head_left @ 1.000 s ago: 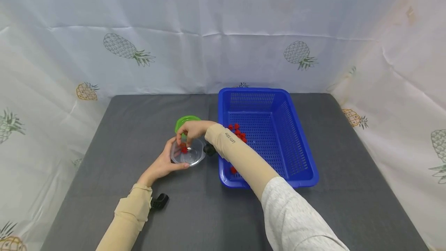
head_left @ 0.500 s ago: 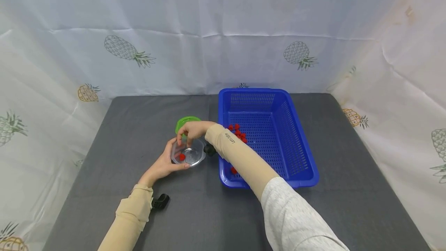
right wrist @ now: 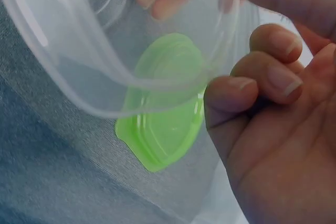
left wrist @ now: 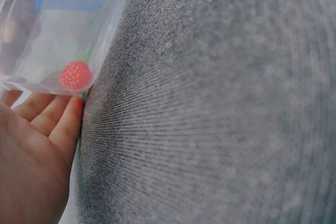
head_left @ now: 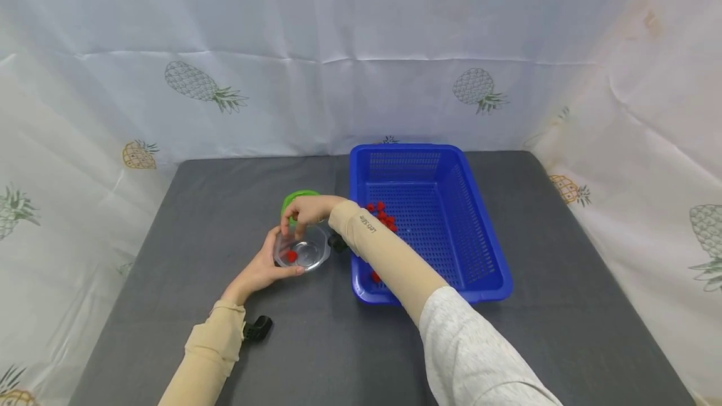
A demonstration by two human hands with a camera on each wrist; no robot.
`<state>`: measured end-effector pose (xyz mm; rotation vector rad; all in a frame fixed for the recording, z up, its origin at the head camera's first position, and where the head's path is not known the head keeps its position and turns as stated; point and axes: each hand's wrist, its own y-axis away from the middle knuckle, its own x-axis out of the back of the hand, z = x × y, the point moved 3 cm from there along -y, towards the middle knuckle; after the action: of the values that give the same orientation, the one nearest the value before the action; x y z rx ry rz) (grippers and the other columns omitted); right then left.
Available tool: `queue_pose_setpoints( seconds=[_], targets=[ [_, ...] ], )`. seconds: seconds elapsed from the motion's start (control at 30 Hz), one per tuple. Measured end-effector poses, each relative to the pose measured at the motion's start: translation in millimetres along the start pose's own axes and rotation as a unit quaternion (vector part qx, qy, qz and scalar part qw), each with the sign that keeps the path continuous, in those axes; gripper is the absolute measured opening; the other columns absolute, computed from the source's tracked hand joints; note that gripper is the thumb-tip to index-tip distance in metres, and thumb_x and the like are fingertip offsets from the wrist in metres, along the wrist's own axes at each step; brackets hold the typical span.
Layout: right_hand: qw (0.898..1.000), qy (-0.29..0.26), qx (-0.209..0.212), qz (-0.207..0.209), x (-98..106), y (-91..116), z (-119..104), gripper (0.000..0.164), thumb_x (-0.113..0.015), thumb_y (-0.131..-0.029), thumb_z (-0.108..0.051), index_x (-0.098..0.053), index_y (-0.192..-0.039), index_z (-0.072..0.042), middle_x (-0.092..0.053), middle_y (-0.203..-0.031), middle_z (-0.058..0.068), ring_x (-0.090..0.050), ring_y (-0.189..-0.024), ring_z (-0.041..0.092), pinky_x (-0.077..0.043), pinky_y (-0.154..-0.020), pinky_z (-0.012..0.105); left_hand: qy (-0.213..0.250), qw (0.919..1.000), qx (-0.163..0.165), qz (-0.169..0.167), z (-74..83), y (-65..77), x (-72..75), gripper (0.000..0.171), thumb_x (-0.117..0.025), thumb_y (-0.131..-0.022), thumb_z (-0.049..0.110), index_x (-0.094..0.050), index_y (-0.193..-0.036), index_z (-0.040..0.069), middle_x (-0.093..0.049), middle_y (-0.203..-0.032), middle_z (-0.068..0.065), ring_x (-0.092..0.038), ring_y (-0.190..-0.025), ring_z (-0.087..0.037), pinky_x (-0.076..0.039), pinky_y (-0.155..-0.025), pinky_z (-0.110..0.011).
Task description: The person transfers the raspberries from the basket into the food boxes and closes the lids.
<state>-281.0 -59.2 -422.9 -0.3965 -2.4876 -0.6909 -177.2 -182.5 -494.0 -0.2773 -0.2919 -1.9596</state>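
Note:
My left hand (head_left: pixel 261 271) grips a clear plastic bowl (head_left: pixel 317 257) on the grey table, thumb on its near side and fingers round its far left. A single red raspberry (left wrist: pixel 76 75) rests in the bottom of the bowl. My right hand (head_left: pixel 311 208) hovers over the bowl's far rim, thumb and index finger pointing down, apart, with nothing between them. In the right wrist view its other fingers (right wrist: pixel 270 77) are bent loosely inward. Just behind the bowl lies a green plastic lid (right wrist: pixel 168 124), partly covered by the right hand in the head view.
Right of the bowl stands a blue perforated basket (head_left: pixel 434 224). Several red raspberries (head_left: pixel 389 223) lie along its left side, some hidden under my right forearm, which crosses the basket. A pineapple-print curtain (head_left: pixel 338 99) hangs behind the table (head_left: pixel 350 343).
The raspberry has dropped from my right hand's fingers to the bottom left of the bowl. Both hands stay almost in place; the view has shifted slightly.

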Motion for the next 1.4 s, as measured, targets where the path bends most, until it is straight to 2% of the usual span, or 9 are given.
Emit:
queue_pose_setpoints(
  seconds=[0.13,0.33,0.53,0.7,0.83,0.9,1.17,1.4],
  targets=[
    [1.000,-0.010,0.010,-0.001,3,3,-5,0.025,-0.065,-0.077,0.004,-0.069,-0.098,-0.008,-0.039,-0.066,-0.003,-0.029,-0.056,0.008,-0.030,-0.051,0.019,0.005,1.0000,-0.002,-0.002,-1.6,0.1,0.1,0.095,-0.075,-0.079,0.017,-0.007,-0.145,0.012,-0.024,-0.147,-0.022,-0.033,-0.134,-0.044,-0.033,-0.107,-0.054],
    [0.999,-0.012,0.034,-0.003,6,9,-17,0.020,-0.068,-0.080,-0.003,-0.069,-0.099,-0.009,-0.045,-0.074,0.001,-0.031,-0.057,0.009,-0.032,-0.053,0.020,0.000,1.0000,0.005,-0.001,-3.0,1.6,1.2,0.098,-0.074,-0.079,0.020,-0.003,-0.146,0.011,-0.020,-0.150,-0.022,-0.031,-0.135,-0.044,-0.035,-0.106,-0.054],
    [0.999,-0.002,0.052,-0.011,9,13,-29,0.021,-0.069,-0.080,-0.006,-0.068,-0.100,-0.009,-0.041,-0.062,-0.001,-0.031,-0.055,0.009,-0.033,-0.053,0.020,-0.001,1.0000,0.003,0.003,-1.0,2.0,3.0,0.095,-0.075,-0.079,0.019,-0.006,-0.144,0.012,-0.022,-0.150,-0.022,-0.032,-0.135,-0.043,-0.033,-0.106,-0.054],
    [0.996,-0.008,0.082,-0.017,10,20,-37,0.020,-0.068,-0.082,-0.007,-0.068,-0.102,-0.006,-0.043,-0.061,-0.003,-0.031,-0.055,0.009,-0.034,-0.053,0.020,-0.001,1.0000,-0.006,0.004,-0.3,-0.1,2.6,0.092,-0.076,-0.078,0.019,-0.010,-0.142,0.017,-0.024,-0.148,-0.019,-0.032,-0.136,-0.039,-0.032,-0.107,-0.054],
    [0.995,-0.011,0.097,-0.009,14,30,-42,0.021,-0.068,-0.083,-0.011,-0.068,-0.104,-0.007,-0.041,-0.060,-0.003,-0.028,-0.055,0.010,-0.032,-0.055,0.021,0.006,0.9999,-0.012,-0.002,0.2,-1.4,2.3,0.093,-0.074,-0.079,0.018,-0.008,-0.144,0.018,-0.021,-0.149,-0.018,-0.029,-0.137,-0.039,-0.033,-0.106,-0.055],
    [0.995,-0.011,0.101,-0.004,16,35,-42,0.023,-0.068,-0.084,-0.012,-0.067,-0.106,-0.007,-0.039,-0.060,-0.003,-0.027,-0.055,0.010,-0.032,-0.055,0.021,0.008,0.9999,-0.014,-0.006,0.4,-1.8,2.3,0.094,-0.073,-0.080,0.018,-0.005,-0.145,0.016,-0.021,-0.150,-0.019,-0.028,-0.138,-0.040,-0.032,-0.107,-0.055],
    [0.994,-0.021,0.102,0.018,26,56,-41,0.027,-0.069,-0.083,-0.014,-0.066,-0.109,-0.006,-0.033,-0.063,0.000,-0.024,-0.055,0.011,-0.032,-0.056,0.022,0.018,0.9998,-0.012,-0.001,-0.1,-1.5,1.5,0.095,-0.074,-0.079,0.016,-0.005,-0.144,0.012,-0.027,-0.149,-0.020,-0.029,-0.138,-0.037,-0.028,-0.109,-0.054],
    [0.991,-0.032,0.114,0.055,36,84,-34,0.023,-0.072,-0.081,-0.016,-0.068,-0.104,-0.013,-0.033,-0.068,-0.001,-0.026,-0.060,0.012,-0.033,-0.060,0.022,0.025,0.9997,-0.007,0.001,-0.8,-1.8,-0.7,0.095,-0.074,-0.079,0.014,-0.006,-0.144,0.010,-0.028,-0.148,-0.023,-0.030,-0.137,-0.039,-0.028,-0.110,-0.053]
  ],
)
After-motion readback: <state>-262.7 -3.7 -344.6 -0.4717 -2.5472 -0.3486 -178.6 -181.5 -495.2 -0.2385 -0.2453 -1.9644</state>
